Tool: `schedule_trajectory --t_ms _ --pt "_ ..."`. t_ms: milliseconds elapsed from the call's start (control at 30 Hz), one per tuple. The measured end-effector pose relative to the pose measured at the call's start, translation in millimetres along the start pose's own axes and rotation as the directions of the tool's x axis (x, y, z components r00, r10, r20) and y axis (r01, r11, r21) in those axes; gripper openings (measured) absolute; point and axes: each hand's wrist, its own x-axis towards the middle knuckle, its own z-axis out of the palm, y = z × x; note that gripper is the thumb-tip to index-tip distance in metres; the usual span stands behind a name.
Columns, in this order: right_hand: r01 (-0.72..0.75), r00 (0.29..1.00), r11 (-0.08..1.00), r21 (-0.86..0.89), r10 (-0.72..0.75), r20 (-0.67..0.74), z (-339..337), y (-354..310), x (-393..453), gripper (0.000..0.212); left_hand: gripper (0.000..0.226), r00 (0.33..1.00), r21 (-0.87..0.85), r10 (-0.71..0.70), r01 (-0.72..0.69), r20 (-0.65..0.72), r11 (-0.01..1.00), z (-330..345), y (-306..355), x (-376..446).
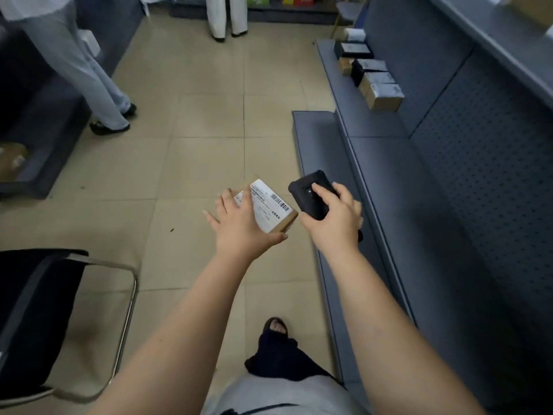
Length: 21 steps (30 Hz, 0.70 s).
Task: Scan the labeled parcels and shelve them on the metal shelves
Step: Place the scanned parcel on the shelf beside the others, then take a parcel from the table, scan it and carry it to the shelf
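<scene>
Left hand [239, 226] holding parcel [270, 206], right hand [335, 217] gripping scanner [309, 194]

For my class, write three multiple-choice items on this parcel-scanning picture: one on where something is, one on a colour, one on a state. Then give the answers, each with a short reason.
1. Where do the shelved boxes sit?
A. on the grey metal shelf at the right
B. on the black chair
C. on the floor tiles

2. What colour is the handheld scanner?
A. white
B. black
C. yellow

3. How is the small labeled parcel held?
A. lying on the floor
B. resting on the shelf
C. gripped in the left hand, label up

Answers:
1 A: the shelved boxes stand in a row on the grey metal shelf.
2 B: the handheld scanner in the right hand is black.
3 C: the left hand holds the small labeled parcel, barcode facing up.
</scene>
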Motion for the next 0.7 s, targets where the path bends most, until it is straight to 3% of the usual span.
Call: schedule_trajectory --t_ms 433,567,700 --pt "-0.096 0.991 0.995 0.022 0.098 -0.089 46 -24 318 0.057 0.127 0.997 0.04 0.061 -0.062 0.038 0.997 -10 89 341" --pt "-0.214 0.954 0.974 0.071 0.224 -0.2 71 -18 410 0.057 0.127 0.974 0.074 0.199 -0.207 0.11 0.976 5 119 459" --pt "-0.357 0.88 0.925 0.128 0.379 -0.286 75 -18 481 0.057 0.128 0.901 0.103 0.369 -0.4 0.229 0.911 16 169 554"
